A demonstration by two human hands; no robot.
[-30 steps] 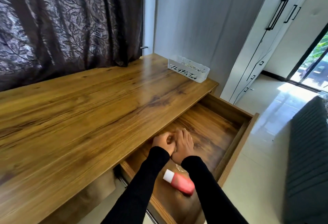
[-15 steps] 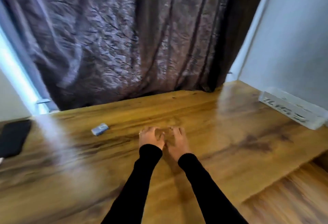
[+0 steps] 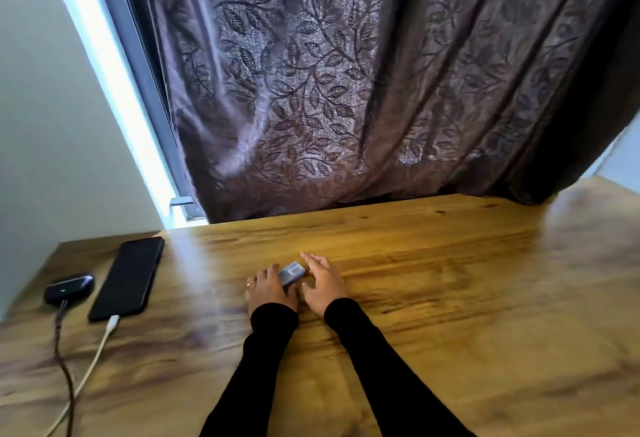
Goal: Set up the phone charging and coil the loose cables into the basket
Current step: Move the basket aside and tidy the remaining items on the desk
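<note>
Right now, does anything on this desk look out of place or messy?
Mostly tidy. The phone and small dark case lie plugged in at the left, but their two cables trail loose and cross near the desk's front edge, uncoiled.

Hands (image 3: pixel 298 284) now at grey block (image 3: pixel 291 272).

Bare desk (image 3: pixel 450 298) right of the fingers; left of them, phone (image 3: pixel 128 279), earbud case (image 3: pixel 68 288) and two cables (image 3: pixel 65 367).

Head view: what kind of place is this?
Probably a home room, a bedroom or study. A wooden desk stands against a window hung with a dark leaf-patterned curtain, and a phone lies on the desk with a white cable plugged in.
</note>
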